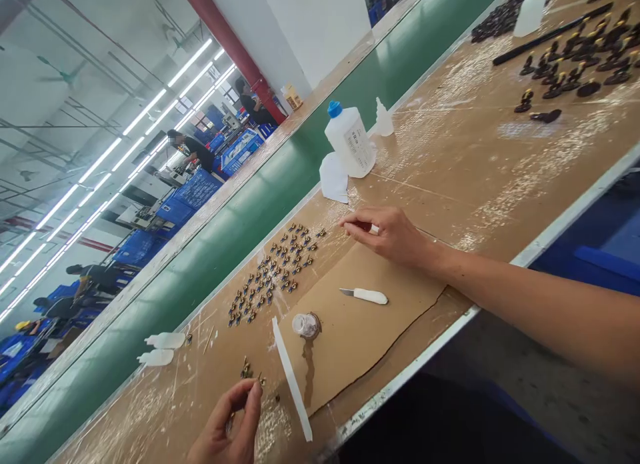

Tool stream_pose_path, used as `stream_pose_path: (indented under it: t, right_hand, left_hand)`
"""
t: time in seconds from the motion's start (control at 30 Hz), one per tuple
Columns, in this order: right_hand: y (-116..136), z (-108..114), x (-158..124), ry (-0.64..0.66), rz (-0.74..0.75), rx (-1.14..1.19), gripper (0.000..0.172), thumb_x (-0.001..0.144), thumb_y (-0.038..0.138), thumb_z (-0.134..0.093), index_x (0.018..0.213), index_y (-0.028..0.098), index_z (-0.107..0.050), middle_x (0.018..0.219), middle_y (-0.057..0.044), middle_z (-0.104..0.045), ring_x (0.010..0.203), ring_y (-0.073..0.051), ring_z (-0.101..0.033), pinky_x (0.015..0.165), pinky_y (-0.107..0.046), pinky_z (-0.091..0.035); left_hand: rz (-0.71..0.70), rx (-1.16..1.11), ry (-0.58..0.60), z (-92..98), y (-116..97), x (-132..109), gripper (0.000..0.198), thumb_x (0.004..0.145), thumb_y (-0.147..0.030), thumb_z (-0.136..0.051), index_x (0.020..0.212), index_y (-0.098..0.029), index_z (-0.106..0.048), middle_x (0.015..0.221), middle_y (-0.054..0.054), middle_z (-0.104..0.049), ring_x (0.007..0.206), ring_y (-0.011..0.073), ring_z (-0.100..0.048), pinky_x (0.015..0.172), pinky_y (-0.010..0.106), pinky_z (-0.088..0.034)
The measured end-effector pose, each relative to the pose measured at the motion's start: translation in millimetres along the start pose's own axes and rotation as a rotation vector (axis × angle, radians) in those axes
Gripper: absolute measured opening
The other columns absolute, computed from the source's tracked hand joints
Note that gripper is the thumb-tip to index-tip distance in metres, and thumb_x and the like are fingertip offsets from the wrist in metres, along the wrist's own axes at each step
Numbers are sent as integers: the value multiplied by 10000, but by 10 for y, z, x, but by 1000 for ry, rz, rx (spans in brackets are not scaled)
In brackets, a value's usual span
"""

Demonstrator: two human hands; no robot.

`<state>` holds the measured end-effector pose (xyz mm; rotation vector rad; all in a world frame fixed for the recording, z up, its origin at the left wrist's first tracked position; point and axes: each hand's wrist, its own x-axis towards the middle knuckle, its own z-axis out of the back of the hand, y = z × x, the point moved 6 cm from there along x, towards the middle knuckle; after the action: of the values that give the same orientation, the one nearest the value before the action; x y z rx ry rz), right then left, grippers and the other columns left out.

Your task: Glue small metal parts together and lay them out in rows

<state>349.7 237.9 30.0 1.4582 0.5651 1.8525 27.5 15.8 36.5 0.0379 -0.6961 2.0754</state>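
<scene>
My left hand point(233, 421) is at the lower middle, thumb and forefinger pinched together. A tiny dark piece shows at its fingertips, too small to name. Just beyond stands a small dark-and-gold piece point(245, 369). My right hand point(387, 234) hovers over the far edge of a cardboard sheet point(380, 337), its fingers closed in a pinch. A bit of white shows inside that hand; what it belongs to is hidden. On the cardboard lie a white-handled knife point(370, 295) and a small clear cup point(305, 325) beside a dark wet streak.
Rows of small blue-and-gold figures point(273, 271) stand left of the cardboard. A white strip point(293, 381) lies along its edge. Beyond are a blue-capped bottle point(351, 141), squeeze bottles point(165, 341) and dark pieces point(575, 64). A green belt point(220, 237) runs behind; people work farther off.
</scene>
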Motion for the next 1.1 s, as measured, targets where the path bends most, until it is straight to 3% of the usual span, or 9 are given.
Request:
stream_pose_path:
  t: [0.13,0.27,0.83,1.1]
  right_hand:
    - [26,-24,-14,22,1,3,183,844,276,-524,844,191,-687,734,-18,-678,624,-118,-578,599,-235,-436]
    - [18,-49,-25,39,3,-1,191,841,289,-525,851,195,-691,761,-24,-689,664,-133,-607,601,-247,-448]
    - [74,-16,-31,18,63,-32,159,833,230,-557,853,171,-703,721,-6,-680,597,-97,-574,570,-225,-434]
    - [93,-5,-30,16,58,-36,141,831,211,-555,841,180,-693,731,-6,-688,607,-100,-588,566,-222,-442]
  left_hand:
    - [122,-109,-39,-123,325,-268,494,623,-679,-637,794,-218,-686,733,13,-710,721,208,-670,637,265,-518]
    - [209,-233,-55,-237,419,-399,466,623,-637,-667,777,-198,-683,720,18,-705,677,189,-661,620,261,-523]
    - [310,-178,-23,-221,321,-345,474,555,-614,-710,759,-186,-701,699,15,-679,651,168,-606,645,260,-481]
    - [343,-125,28,-226,316,-351,459,592,-619,-678,798,-209,-688,769,1,-679,732,176,-580,749,283,-417]
